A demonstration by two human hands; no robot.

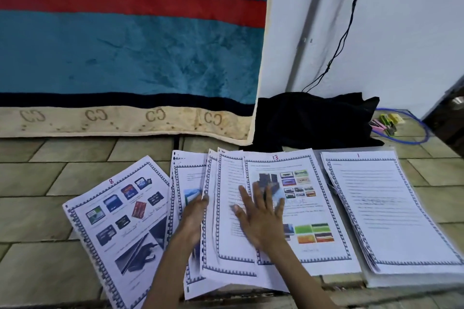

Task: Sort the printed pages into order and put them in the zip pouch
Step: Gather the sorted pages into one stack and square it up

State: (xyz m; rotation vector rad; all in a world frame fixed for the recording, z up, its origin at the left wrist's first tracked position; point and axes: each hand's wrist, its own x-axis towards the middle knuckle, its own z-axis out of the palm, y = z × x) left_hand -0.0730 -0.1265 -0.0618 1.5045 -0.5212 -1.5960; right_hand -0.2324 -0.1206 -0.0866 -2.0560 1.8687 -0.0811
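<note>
now left hand pinches fanned pages, right hand flat, fingers spread.

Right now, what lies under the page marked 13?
The white bordered page marked 13 overlaps several similar bordered sheets fanned to its left. The right hand presses flat on it. Their numbers and count are hidden.

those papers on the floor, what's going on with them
A person is sorting printed pages spread on the tiled floor. The right hand lies flat with straight fingers on the page marked 13, while the left hand grips the edge of the fanned middle pages. The page marked 8 lies off to the left, and a stack topped by page 1 sits at the right. No zip pouch is clearly visible.
</note>
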